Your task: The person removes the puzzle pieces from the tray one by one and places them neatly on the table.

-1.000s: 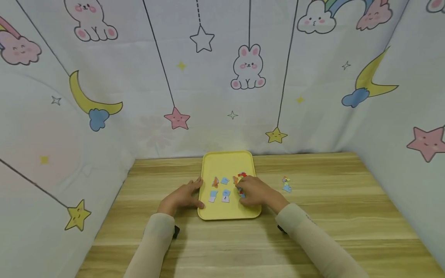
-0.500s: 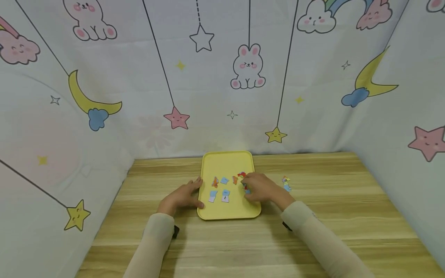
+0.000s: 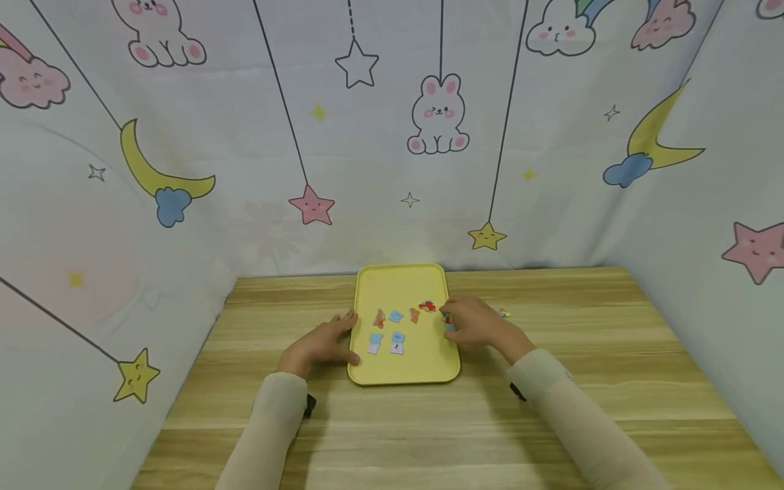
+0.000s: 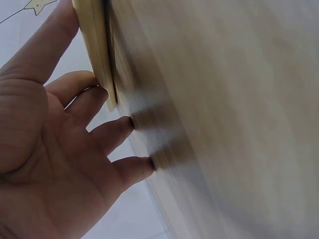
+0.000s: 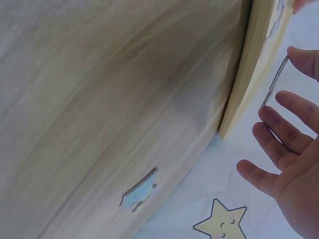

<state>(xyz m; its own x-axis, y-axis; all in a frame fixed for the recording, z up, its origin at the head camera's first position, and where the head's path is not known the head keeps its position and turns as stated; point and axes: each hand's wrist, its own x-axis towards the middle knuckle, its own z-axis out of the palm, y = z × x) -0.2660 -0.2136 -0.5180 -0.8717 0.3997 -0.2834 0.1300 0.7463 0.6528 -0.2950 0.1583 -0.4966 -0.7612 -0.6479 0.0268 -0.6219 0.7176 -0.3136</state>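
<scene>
Two pale sleeves are stretched forward over a wood-grain table. The left edge of a yellow tray is touched by the left hand, its fingers spread wide, its thumb laid at the rim and two fingertips rested on the table. By the right hand, a red and blue piece, thin and flat, is pinched between thumb and fingertips at the tray's right edge. Inside the tray, two blue and white pieces are placed nearest. Beyond them, from left to right, are set an orange piece, a light blue piece, a smaller orange piece and, farthest back, a red piece. Right of the tray, on the table, another piece is partly hidden by the right hand. Behind, a white backdrop is printed with rabbits, stars, moons and clouds.
</scene>
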